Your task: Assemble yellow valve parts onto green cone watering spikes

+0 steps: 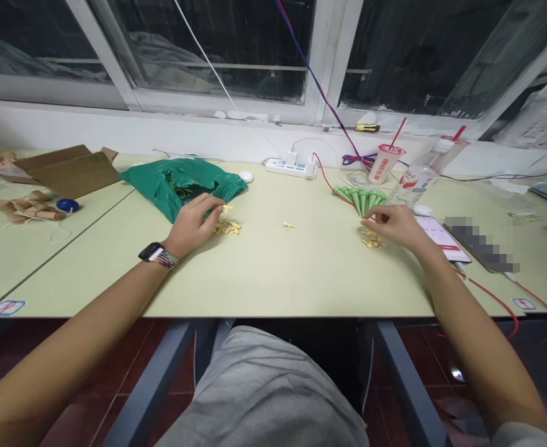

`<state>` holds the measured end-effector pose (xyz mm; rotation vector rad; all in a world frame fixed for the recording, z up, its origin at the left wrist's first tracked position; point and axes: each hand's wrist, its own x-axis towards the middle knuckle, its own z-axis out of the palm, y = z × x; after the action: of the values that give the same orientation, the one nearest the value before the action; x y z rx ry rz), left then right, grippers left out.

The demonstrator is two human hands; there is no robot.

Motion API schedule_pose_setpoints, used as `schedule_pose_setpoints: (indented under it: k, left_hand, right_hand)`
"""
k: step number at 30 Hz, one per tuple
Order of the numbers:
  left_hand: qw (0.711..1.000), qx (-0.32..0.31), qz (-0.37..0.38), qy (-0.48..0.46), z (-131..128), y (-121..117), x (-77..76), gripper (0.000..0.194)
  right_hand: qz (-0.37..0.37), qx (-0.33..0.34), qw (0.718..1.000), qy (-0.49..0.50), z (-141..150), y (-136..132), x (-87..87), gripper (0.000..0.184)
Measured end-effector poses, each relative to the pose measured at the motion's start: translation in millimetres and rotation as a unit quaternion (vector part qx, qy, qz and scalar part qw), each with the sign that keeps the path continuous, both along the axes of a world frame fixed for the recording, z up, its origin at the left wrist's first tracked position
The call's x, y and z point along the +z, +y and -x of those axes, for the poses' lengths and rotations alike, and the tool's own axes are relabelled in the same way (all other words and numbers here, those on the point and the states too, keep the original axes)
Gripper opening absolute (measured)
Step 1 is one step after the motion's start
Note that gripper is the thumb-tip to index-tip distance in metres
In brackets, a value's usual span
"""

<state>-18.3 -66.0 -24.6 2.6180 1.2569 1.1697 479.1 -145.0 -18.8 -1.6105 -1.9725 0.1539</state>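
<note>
My left hand (196,223) is closed in a pinch on a small yellow plastic piece (227,207). Just below its fingertips lies a pile of similar yellow pieces (229,228). My right hand (392,225) has thumb and fingers pinched together over a smaller pile of yellow pieces (372,241); whatever sits between those fingertips is too small to make out. One or two loose yellow pieces (289,225) rest on the table between the hands. Several green cone-shaped pieces (362,197) lie just beyond my right hand.
A green plastic bag (161,180) lies behind my left hand, near a cardboard box (75,174) and wooden toys (26,207). At the back stands a power strip (289,167). On the right are a drink cup (385,164), clear bottle (420,177), phone (442,239) and red cables.
</note>
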Motion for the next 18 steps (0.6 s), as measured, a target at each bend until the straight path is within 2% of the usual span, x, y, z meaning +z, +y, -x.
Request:
schedule_pose_setpoints:
  k: [3, 8, 18]
  left_hand:
    - [0.999, 0.029, 0.021, 0.009, 6, 9, -4.0, 0.029]
    - [0.998, 0.035, 0.049, 0.023, 3, 16, -9.2, 0.027]
    - [0.995, 0.013, 0.086, 0.055, 6, 23, -15.7, 0.024]
  right_hand:
    - [0.058, 0.0, 0.998, -0.016, -22, -4, -2.1, 0.038]
    - [0.129, 0.032, 0.99, -0.043, -19, -7, -0.3, 0.036]
    - [0.162, 0.013, 0.985, -0.065, -16, -10, -0.4, 0.03]
